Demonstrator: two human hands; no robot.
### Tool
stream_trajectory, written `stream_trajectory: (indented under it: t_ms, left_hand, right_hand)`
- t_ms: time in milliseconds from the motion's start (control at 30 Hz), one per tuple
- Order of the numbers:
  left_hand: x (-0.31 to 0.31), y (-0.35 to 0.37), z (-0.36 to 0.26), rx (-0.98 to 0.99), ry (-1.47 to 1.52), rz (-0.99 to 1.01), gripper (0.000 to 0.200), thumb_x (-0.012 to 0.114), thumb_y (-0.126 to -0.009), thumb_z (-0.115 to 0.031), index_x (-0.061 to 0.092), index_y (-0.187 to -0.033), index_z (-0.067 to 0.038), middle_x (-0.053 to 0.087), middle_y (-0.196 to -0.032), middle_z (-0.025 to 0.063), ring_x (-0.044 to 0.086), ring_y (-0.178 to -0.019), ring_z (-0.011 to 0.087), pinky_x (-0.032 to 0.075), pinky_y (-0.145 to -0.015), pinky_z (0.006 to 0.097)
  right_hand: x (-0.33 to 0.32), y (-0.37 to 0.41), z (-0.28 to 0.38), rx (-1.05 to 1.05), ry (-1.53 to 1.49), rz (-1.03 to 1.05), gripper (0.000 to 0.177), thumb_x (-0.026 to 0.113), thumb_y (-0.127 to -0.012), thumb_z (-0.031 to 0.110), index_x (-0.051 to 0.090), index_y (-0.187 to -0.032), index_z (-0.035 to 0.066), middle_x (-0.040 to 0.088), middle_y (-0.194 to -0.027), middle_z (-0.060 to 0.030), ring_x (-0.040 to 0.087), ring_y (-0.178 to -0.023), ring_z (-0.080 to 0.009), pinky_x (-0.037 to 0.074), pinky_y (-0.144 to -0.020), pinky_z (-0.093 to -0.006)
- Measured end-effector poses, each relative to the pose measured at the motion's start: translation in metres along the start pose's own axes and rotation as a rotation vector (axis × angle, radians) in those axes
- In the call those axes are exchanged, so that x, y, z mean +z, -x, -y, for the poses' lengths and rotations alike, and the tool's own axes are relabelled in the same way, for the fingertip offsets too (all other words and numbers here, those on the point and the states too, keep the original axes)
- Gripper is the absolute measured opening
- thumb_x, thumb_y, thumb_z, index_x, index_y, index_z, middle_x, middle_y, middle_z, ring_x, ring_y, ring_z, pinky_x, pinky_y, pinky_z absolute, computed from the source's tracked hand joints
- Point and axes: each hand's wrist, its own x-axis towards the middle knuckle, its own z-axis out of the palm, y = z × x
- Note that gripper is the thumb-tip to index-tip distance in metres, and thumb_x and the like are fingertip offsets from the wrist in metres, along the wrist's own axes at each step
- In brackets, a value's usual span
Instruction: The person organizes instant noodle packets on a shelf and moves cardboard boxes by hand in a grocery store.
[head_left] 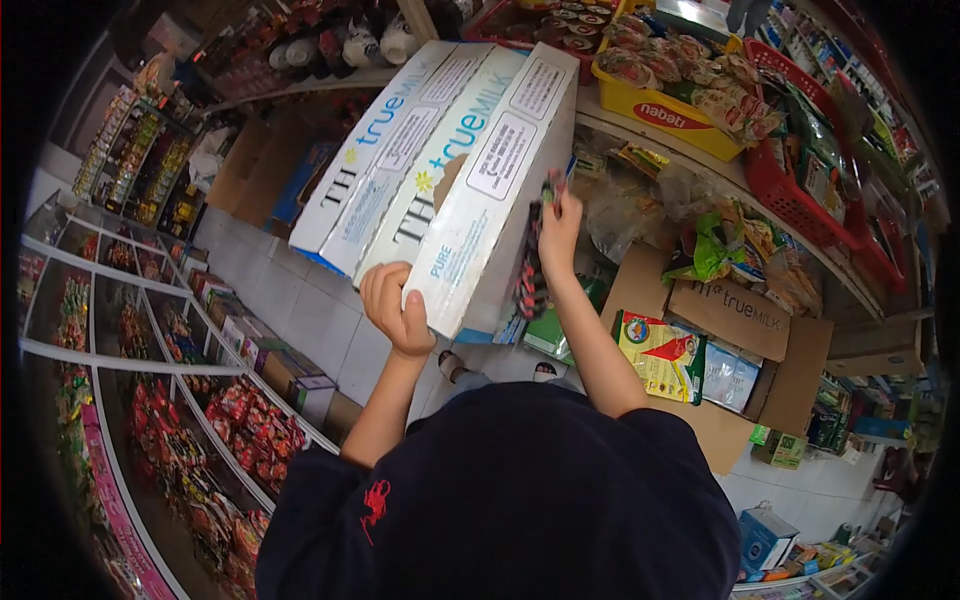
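A large white TH true MILK cardboard box (470, 190) stands tilted in front of me, its flaps facing up. My left hand (397, 305) grips the near lower corner of this box, thumb on top and fingers over the edge. Beside the box's right side, my right hand (560, 225) is closed on a strip of small black and red packets (531, 265) that hangs down along the box. What lies inside the box is hidden.
To the right are an open brown carton (730, 310), a yellow-red packet (660, 355), a yellow Nabati tray (665, 120) and a red basket (795, 200) on a shelf. Compartmented racks of snack packets (165, 400) curve along the left. White floor tiles (310, 305) lie below.
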Motion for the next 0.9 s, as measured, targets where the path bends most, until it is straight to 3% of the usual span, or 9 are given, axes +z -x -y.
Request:
stream_trajectory:
  t_ms: [67,200,267,333,400,533,633,733,900]
  left_hand:
    - [-0.002,0.003,-0.002,-0.020,0.006,-0.013,0.029,0.042,-0.077,-0.026,0.052,-0.073,0.002,0.053,-0.077,0.0165,0.048,-0.075,0.0325,0.034,-0.077,0.0396]
    - [-0.002,0.001,-0.002,-0.006,0.008,-0.020,0.028,0.043,-0.077,-0.025,0.052,-0.073,0.002,0.054,-0.077,0.0158,0.048,-0.074,0.0319,0.034,-0.076,0.0386]
    - [-0.001,0.001,-0.002,-0.013,0.003,-0.022,0.029,0.043,-0.076,-0.025,0.052,-0.073,0.002,0.054,-0.077,0.0157,0.048,-0.074,0.0312,0.034,-0.076,0.0379]
    - [-0.002,0.001,-0.004,-0.021,0.003,-0.019,0.029,0.043,-0.076,-0.025,0.052,-0.073,0.002,0.054,-0.077,0.0156,0.048,-0.074,0.0310,0.034,-0.076,0.0375]
    - [0.000,0.000,-0.004,-0.032,0.008,-0.015,0.029,0.043,-0.076,-0.025,0.052,-0.072,0.002,0.054,-0.077,0.0156,0.048,-0.074,0.0307,0.034,-0.075,0.0371]
    - [0.000,0.000,-0.005,-0.029,-0.001,-0.032,0.029,0.043,-0.076,-0.026,0.052,-0.072,0.002,0.054,-0.077,0.0160,0.048,-0.074,0.0309,0.034,-0.075,0.0370]
    - [0.000,0.001,-0.005,-0.044,0.001,-0.036,0.028,0.043,-0.076,-0.025,0.051,-0.072,0.001,0.054,-0.077,0.0160,0.049,-0.074,0.0311,0.034,-0.074,0.0374]
    - [-0.001,0.002,-0.005,-0.045,0.002,-0.051,0.027,0.044,-0.075,-0.024,0.051,-0.071,0.001,0.054,-0.077,0.0157,0.049,-0.074,0.0312,0.034,-0.073,0.0378]
    - [-0.004,0.000,-0.006,-0.053,-0.001,-0.014,0.031,0.042,-0.077,-0.026,0.053,-0.072,0.003,0.055,-0.079,0.0167,0.049,-0.076,0.0293,0.035,-0.074,0.0351]
  right_hand:
    - [-0.004,0.003,0.041,-0.380,-0.139,-0.044,0.039,0.056,-0.079,0.003,0.050,-0.117,-0.001,0.052,-0.100,-0.0132,0.049,-0.095,-0.0216,0.037,-0.086,-0.0279]
    - [-0.009,0.011,0.042,-0.383,-0.149,-0.052,0.039,0.061,-0.077,0.006,0.052,-0.114,-0.005,0.056,-0.091,-0.0116,0.053,-0.083,-0.0185,0.040,-0.080,-0.0265]
    - [-0.006,0.012,-0.012,-0.134,-0.074,-0.100,0.039,0.065,-0.075,0.008,0.056,-0.110,-0.003,0.059,-0.080,-0.0096,0.054,-0.073,-0.0160,0.043,-0.073,-0.0257]
    - [-0.017,0.026,-0.058,0.280,0.124,0.127,0.039,0.066,-0.074,0.009,0.057,-0.110,-0.003,0.059,-0.074,-0.0063,0.052,-0.068,-0.0132,0.042,-0.068,-0.0249]
    - [-0.021,0.029,-0.039,0.277,0.172,0.157,0.035,0.065,-0.074,0.008,0.058,-0.106,-0.004,0.057,-0.075,-0.0039,0.049,-0.066,-0.0107,0.041,-0.063,-0.0244]
    - [-0.023,0.044,0.053,-0.132,-0.383,0.135,0.039,0.071,-0.071,0.011,0.050,-0.100,-0.004,0.056,-0.083,-0.0078,0.055,-0.074,-0.0134,0.044,-0.069,-0.0253]
    - [-0.025,0.057,0.090,-0.276,-0.297,0.148,0.038,0.072,-0.070,0.009,0.048,-0.097,-0.002,0.054,-0.085,-0.0085,0.053,-0.080,-0.0143,0.043,-0.073,-0.0249]
    - [-0.008,0.065,0.032,-0.277,-0.386,0.057,0.031,0.066,-0.076,0.008,0.045,-0.098,0.000,0.048,-0.087,-0.0043,0.048,-0.082,-0.0122,0.040,-0.073,-0.0243]
    - [-0.015,0.078,-0.072,0.187,0.124,0.190,0.030,0.064,-0.079,0.013,0.045,-0.097,-0.001,0.054,-0.092,-0.0144,0.052,-0.083,-0.0220,0.041,-0.076,-0.0326]
